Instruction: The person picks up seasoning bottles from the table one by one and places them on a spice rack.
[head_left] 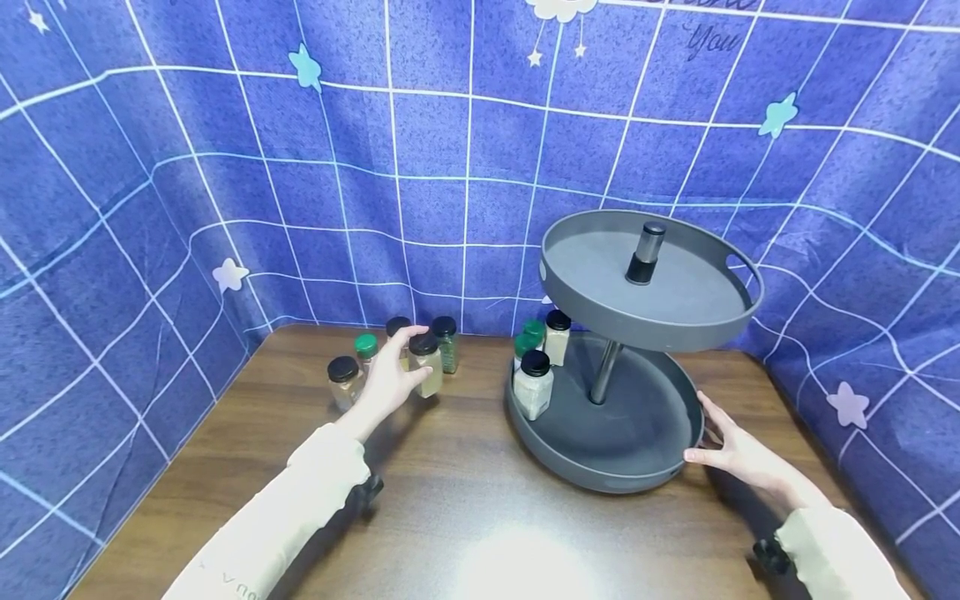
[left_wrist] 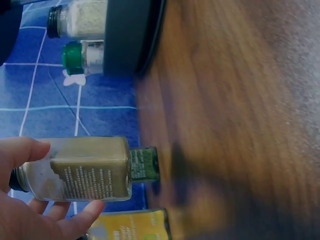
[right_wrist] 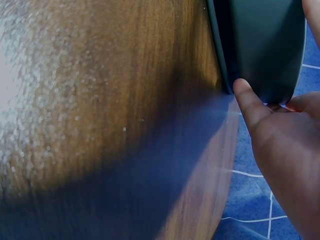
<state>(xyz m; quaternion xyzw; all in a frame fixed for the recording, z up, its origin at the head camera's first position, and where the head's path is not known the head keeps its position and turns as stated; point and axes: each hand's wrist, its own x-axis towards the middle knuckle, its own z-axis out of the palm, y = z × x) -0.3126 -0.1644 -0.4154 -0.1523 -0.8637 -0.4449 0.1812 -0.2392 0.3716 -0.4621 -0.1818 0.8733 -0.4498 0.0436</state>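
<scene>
Gripping white-lettered jar (left_wrist: 90, 167) (left (head_left: 388, 375)), spread against tray (head_left: 600, 477) (right (head_left: 742, 457)): hands before curtain's (head_left: 431, 142) “You” (head_left: 714, 38).

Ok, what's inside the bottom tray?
Two black-lidded jars and two green-lidded jars at the left, plus the post. The top tray covers part of the back; anything there is hidden.

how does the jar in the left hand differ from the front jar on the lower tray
The jar in the left hand holds tan powder, while the front jar has white contents. The held jar is between thumb and fingers; no hand touches the front jar, which sits in the lower tray. Both are clear jars with black lids.
</scene>
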